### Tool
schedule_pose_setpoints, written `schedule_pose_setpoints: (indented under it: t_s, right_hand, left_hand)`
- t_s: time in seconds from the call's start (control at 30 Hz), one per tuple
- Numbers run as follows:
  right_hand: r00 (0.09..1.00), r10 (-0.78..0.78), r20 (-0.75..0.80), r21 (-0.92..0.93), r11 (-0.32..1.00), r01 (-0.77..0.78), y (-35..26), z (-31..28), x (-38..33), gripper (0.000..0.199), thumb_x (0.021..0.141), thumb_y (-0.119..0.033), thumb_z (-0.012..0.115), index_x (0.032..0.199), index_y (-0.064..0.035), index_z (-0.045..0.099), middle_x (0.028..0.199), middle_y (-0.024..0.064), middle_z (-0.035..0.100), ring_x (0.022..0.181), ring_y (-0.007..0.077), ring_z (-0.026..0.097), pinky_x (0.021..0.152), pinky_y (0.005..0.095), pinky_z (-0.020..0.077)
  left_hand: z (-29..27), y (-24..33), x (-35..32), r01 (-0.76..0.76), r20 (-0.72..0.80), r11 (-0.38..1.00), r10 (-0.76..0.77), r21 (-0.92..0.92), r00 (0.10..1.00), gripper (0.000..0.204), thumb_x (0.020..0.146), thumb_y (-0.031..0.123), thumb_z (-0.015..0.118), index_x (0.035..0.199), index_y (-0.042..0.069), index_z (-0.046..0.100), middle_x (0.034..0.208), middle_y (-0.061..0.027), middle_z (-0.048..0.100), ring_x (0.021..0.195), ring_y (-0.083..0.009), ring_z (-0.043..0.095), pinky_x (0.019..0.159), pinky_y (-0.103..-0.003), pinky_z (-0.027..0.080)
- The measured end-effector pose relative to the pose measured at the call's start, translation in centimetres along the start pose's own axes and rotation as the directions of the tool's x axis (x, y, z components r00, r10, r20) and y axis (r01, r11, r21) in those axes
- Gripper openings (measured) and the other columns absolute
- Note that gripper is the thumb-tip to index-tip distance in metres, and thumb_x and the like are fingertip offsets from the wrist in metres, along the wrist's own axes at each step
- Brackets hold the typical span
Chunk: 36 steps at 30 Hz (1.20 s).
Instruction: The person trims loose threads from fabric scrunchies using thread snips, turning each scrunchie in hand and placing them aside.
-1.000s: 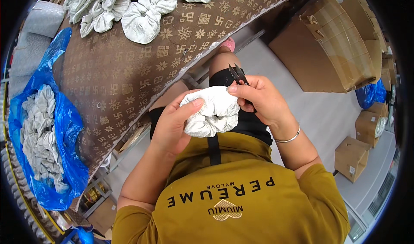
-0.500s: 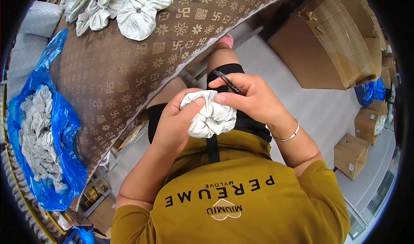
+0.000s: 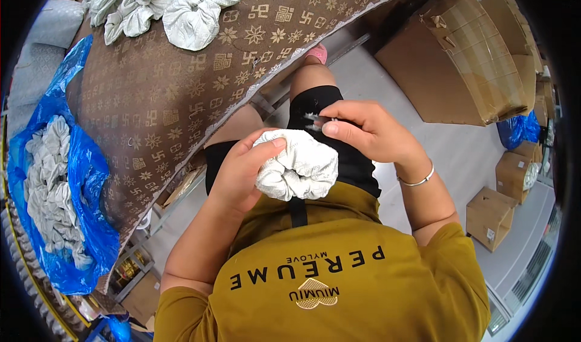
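Over my lap, my left hand grips a white, crinkled fabric scrunchie, thumb on top and fingers beneath. The scrunchie's gathered folds circle a small dark centre hole. My right hand is closed on small black thread snips. Their two tips point left, apart from each other, just above the scrunchie's far edge and not touching it. Most of the snips' handle is hidden inside the right hand.
More white scrunchies lie on a brown patterned cloth covering the table ahead. At left, a blue plastic bag holds a heap of them. Cardboard boxes stand to the right, with a smaller carton nearer.
My right hand has drawn back right from the scrunchie, and the snips have swung round so their tips point left. The scrunchie has shifted slightly nearer, held by my left hand alone.
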State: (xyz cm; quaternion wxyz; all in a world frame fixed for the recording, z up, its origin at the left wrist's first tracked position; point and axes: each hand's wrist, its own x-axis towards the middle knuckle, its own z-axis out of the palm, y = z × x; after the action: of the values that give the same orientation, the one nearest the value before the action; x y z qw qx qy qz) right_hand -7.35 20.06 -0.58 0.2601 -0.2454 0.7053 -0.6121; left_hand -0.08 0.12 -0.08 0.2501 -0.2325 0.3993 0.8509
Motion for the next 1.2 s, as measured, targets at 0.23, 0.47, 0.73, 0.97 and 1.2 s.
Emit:
schedule_pose_setpoints:
  t_s: [0.23,0.47,0.73,0.97,1.2]
  right_hand:
    - [0.952,-0.161,0.261,-0.266,0.936,0.231,-0.3,-1.1,0.5,0.02,0.076,-0.015,0.061,0.085,0.0023,0.058,0.067,0.0122,0.056,0.059,0.0231,0.053,0.053,0.0287,0.0405]
    - [0.918,-0.216,0.332,-0.236,0.923,0.303,-0.2,-0.9,0.4,0.021,0.075,-0.018,0.061,0.082,0.0018,0.058,0.066,0.0121,0.057,0.058,0.0257,0.052,0.052,0.0301,0.0409]
    - [0.951,-0.232,0.204,-0.094,0.962,0.255,-0.4,-0.5,-0.2,0.018,0.076,-0.015,0.061,0.08,0.0016,0.058,0.068,0.0109,0.058,0.061,0.0238,0.055,0.055,0.0285,0.0422]
    - [0.983,-0.074,-0.169,-0.088,0.994,0.059,-0.5,0.5,-0.1,0.021,0.085,-0.016,0.048,0.079,0.0021,0.057,0.061,0.001,0.052,0.056,0.0072,0.045,0.051,0.0233,0.0384]
    - [0.974,0.216,-0.068,0.372,0.911,-0.176,-1.7,3.8,-0.2,0.019,0.081,-0.021,0.054,0.081,-0.0023,0.056,0.061,-0.0064,0.045,0.053,0.0007,0.035,0.047,0.0168,0.0288]
  left_hand:
    - [-0.3,0.1,-0.4,0.099,0.096,0.995,-0.098,-0.007,0.991,0.021,0.078,0.008,0.051,0.096,-0.003,0.052,0.086,-0.0098,0.059,0.075,-0.0155,0.058,0.069,-0.027,0.047]
    - [-0.3,0.3,-0.8,0.097,0.14,0.995,-0.099,0.021,0.985,0.022,0.076,0.008,0.054,0.096,-0.003,0.052,0.085,-0.0094,0.059,0.075,-0.0148,0.058,0.068,-0.026,0.047]
    - [0.3,0.4,-0.9,0.053,0.109,0.995,-0.062,0.087,0.992,0.025,0.072,0.01,0.053,0.093,-0.004,0.052,0.082,-0.0105,0.058,0.072,-0.0159,0.058,0.066,-0.027,0.047]
    - [0.4,0.3,-1.0,-0.118,0.058,0.983,0.111,0.138,0.992,0.017,0.078,0.007,0.053,0.093,-0.001,0.053,0.085,-0.0067,0.058,0.074,-0.0106,0.056,0.068,-0.024,0.045]
    - [0.0,-0.7,0.3,-0.559,0.463,-0.158,0.758,0.814,0.46,0.027,0.067,0.0,0.06,0.091,0.003,0.05,0.085,-0.0098,0.055,0.075,-0.026,0.052,0.07,-0.032,0.04]
